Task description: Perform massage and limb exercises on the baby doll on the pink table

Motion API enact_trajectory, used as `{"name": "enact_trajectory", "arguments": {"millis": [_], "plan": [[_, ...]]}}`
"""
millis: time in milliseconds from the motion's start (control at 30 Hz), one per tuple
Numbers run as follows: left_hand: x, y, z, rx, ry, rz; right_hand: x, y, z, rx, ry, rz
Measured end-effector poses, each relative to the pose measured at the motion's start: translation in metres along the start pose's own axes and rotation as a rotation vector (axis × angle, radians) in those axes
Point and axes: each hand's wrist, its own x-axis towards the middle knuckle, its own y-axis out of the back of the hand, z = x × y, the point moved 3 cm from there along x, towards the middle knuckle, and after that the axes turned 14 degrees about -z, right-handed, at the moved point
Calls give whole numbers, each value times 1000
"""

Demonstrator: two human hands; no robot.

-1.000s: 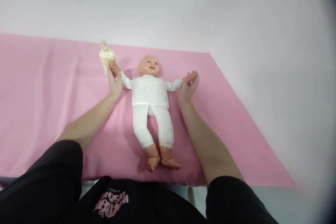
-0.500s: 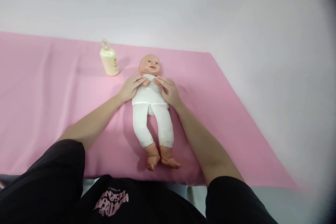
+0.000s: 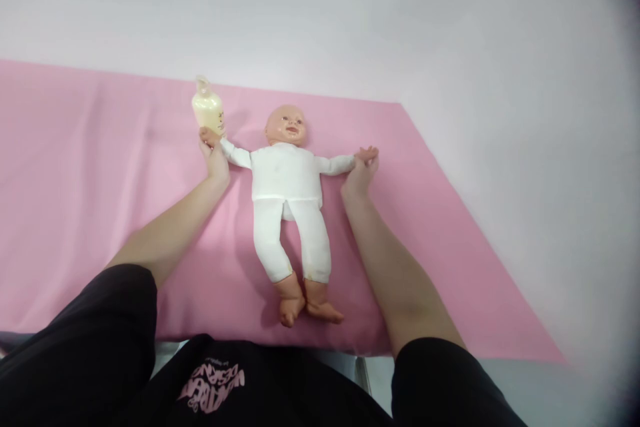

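A baby doll point(image 3: 287, 173) in white clothes lies on its back, head away from me and bare feet toward me. Both its arms are stretched out sideways. My left hand point(image 3: 216, 163) grips the doll's arm on the left near its hand, just in front of the pump bottle. On the other side, my right hand point(image 3: 359, 177) holds the doll's other arm at the wrist, with the doll's small hand showing above my fingers. My fingers are partly hidden behind the doll's hands.
A pump bottle point(image 3: 207, 109) of pale yellow liquid stands at the back left, close to my left hand. Pink cloth point(image 3: 440, 267) covers the table beneath the doll, its edge slanting down the right side. A pale surface point(image 3: 320, 20) lies beyond.
My hands have moved apart, left and right, drawing the doll's arms from its chest out to the sides. The doll's body and the bottle stay in place.
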Motion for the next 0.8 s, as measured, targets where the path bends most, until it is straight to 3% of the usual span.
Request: {"name": "enact_trajectory", "arguments": {"millis": [100, 200, 300, 400, 500, 567, 700, 800], "plan": [[5, 4, -10, -23, 74, 23, 0, 7, 15, 36, -127, 120], [2, 0, 0, -32, -13, -62, -2, -2, -5, 6, -53, 95], [-9, -12, 20, 59, -190, -249, -8, -23, -46, -104, 151, -117], [-24, -28, 37, 276, -331, -524, -18, -46, -77, -284, 237, -397], [-39, -45, 48, 539, -432, -799, -28, -63, -89, -464, 300, -685], [-46, -51, 53, 640, -474, -880, -31, -67, -91, -521, 325, -740], [-48, -50, 58, 614, -481, -816, -32, -65, -91, -505, 340, -663], [-41, -39, 56, 439, -432, -608, -29, -59, -89, -412, 318, -548]]}}
